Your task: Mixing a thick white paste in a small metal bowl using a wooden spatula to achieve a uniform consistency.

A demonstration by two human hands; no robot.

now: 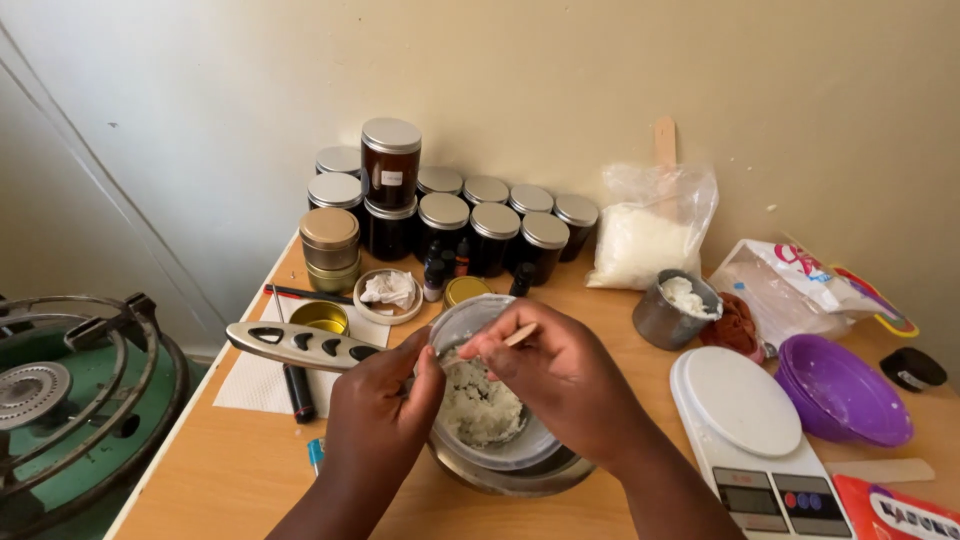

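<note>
My left hand grips a silver perforated handle that sticks out to the left of a clear bowl. The bowl holds white flaky wax and sits in a steel pot on the wooden table. My right hand is over the bowl and pinches a thin wooden stick between its fingers. Both hands meet above the bowl's near-left rim.
Dark jars with silver lids stand at the back by the wall. A bag of white flakes, a small tin cup, purple bowls and a white kitchen scale lie right. A green gas burner stands left.
</note>
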